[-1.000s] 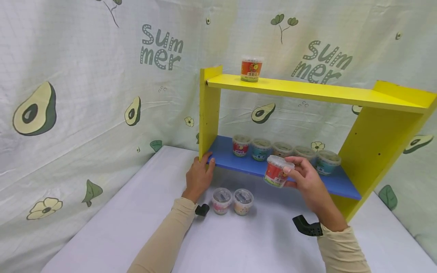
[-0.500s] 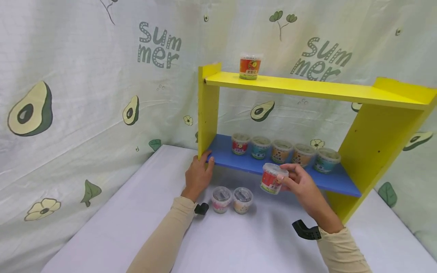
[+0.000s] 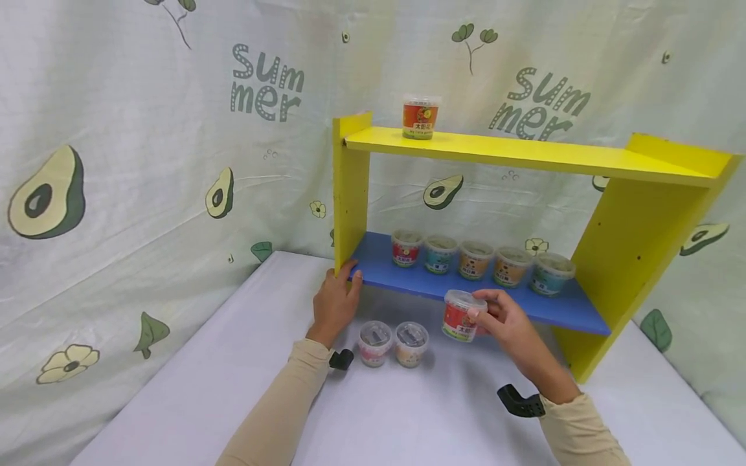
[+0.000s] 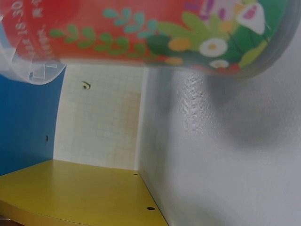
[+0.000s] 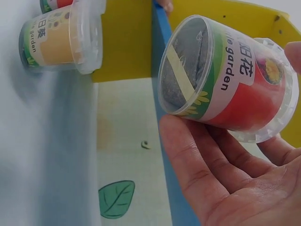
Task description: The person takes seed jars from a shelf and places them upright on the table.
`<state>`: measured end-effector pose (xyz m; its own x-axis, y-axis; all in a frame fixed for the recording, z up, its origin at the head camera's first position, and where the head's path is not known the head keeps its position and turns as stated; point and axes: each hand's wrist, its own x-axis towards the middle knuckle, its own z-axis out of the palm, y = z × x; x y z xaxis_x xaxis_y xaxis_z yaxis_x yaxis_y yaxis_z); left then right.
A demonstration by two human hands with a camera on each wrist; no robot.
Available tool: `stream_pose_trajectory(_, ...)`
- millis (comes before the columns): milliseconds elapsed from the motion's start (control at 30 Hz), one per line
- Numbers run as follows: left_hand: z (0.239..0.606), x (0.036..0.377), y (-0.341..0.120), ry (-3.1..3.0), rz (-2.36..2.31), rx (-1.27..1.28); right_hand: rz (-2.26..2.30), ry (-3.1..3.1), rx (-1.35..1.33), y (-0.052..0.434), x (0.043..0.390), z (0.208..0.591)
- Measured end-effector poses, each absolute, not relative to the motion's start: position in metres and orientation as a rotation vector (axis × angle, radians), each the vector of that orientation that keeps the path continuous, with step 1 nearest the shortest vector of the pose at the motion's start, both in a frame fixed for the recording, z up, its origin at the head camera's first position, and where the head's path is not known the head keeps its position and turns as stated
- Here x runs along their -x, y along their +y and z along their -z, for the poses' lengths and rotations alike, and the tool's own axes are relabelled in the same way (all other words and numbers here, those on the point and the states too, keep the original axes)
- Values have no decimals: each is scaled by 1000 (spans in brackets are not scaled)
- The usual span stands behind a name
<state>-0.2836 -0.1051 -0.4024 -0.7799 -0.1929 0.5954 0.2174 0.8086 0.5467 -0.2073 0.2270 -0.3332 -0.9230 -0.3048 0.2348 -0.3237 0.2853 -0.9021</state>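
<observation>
Lifted just in front of the blue lower shelf [image 3: 402,283] is a clear-lidded plastic cup [image 3: 458,321] with a red flower label. My right hand [image 3: 515,333] holds it between thumb and fingers, and the right wrist view shows dark contents through its base. At the shelf unit's left end, my left hand [image 3: 334,304] grips the lower corner, where the yellow side panel [image 3: 351,200] meets the blue board. Close beside that hand, a pink-red cup [image 3: 374,343] and an orange cup [image 3: 411,344] stand on the table. A red flowered cup [image 4: 150,33] fills the top of the left wrist view.
Several lidded cups stand in a row on the blue shelf, from a red one [image 3: 405,248] to a blue one [image 3: 550,275]. Another red cup [image 3: 420,118] stands on the yellow top board [image 3: 524,153]. A printed curtain [image 3: 262,181] hangs behind the white table [image 3: 245,343].
My right hand has drawn the red cup down and slightly left, away from the shelf row, and the cup has become more upright. My left hand keeps its grip on the corner.
</observation>
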Motion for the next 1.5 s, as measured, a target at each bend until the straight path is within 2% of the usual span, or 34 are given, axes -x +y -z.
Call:
stream_pose_trajectory(267,403,283,-105,-2335,821,10,-1759,-2535,-616,231,212,340)
stream_pose_trajectory(967,401,285,-105,-2329,818,26,-1659,-2736,-832,241,215,345)
stream_pose_trajectory(1500,400,287,-106,-2356,834,17,-1547,-2832,-756,240,227,374)
